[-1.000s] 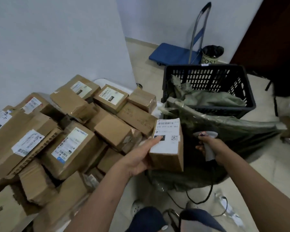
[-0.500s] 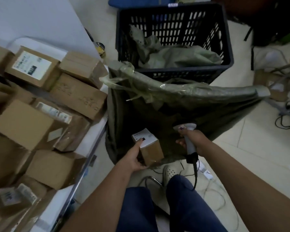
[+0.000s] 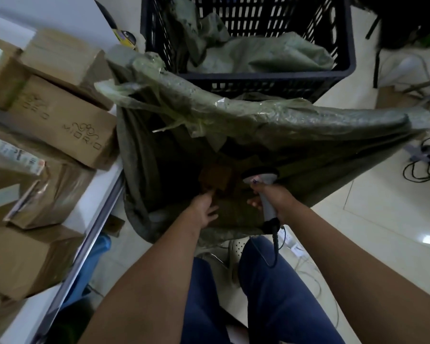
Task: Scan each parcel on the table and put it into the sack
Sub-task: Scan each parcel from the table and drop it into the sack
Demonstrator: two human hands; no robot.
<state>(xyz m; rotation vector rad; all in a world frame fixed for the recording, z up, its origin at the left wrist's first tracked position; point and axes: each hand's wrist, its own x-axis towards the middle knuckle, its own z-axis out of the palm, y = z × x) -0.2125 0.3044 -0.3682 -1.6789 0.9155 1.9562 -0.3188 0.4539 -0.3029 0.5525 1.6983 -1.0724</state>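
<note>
The big green woven sack [image 3: 271, 117] hangs open beside the white table [image 3: 98, 194]. A small brown parcel [image 3: 216, 176], blurred, lies low inside the sack's dark mouth. My left hand [image 3: 205, 208] reaches over the sack's near rim with fingers loosely spread, fingertips at or just short of the parcel; I cannot tell if they touch. My right hand [image 3: 277, 198] grips the grey handle of the barcode scanner [image 3: 265, 192], whose head is over the sack opening. Several cardboard parcels [image 3: 60, 120] are piled on the table at the left.
A black plastic crate [image 3: 258, 78] holding folded green sacks stands right behind the sack. Cables [image 3: 427, 165] lie on the tiled floor at the right. The scanner's cord hangs down by my knees [image 3: 271, 294].
My left hand carried the labelled parcel from over the table down into the sack and its grip has loosened. My view tipped down. The right hand kept the scanner.
</note>
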